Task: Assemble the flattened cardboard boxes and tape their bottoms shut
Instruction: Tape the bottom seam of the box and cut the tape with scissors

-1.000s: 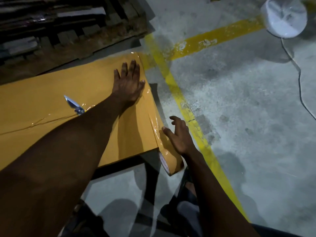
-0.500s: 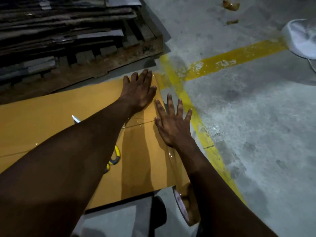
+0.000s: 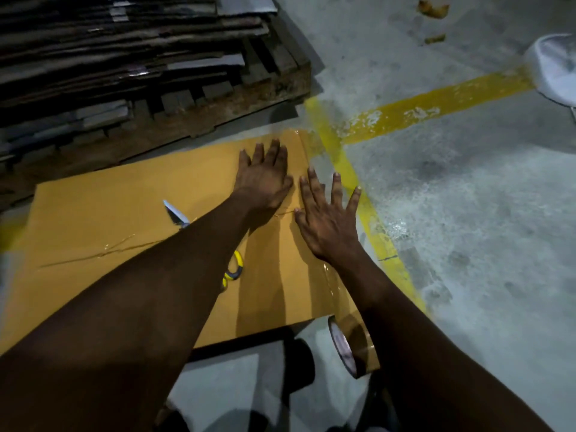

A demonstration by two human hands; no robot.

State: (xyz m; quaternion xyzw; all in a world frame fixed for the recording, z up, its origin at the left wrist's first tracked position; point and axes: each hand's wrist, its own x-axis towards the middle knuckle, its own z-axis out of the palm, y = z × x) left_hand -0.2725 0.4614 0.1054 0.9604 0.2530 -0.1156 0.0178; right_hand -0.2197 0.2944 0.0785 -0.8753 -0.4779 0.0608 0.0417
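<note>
Right hand [image 3: 327,226] lies flat, fingers spread, gripping nothing, pressing the tape strip [image 3: 332,277] along the right edge of the cardboard box [image 3: 124,213], just beyond the tape roll [image 3: 352,350] hanging at its near corner. Left hand [image 3: 265,179], equally flat and spread, presses beside it, slightly farther. The box sits on the floor [image 3: 467,244], long axis left to right, seam pointing toward the hands. Scissors [image 3: 177,215] rest on it; a pallet [image 3: 249,98] stands beyond.

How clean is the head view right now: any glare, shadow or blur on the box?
Head view: dim overall; glare on the tape strip along the right edge of the box; dark arm shadows fall across the box; the left forearm covers the middle of the scissors; the white thing at the top right is smeared.
</note>
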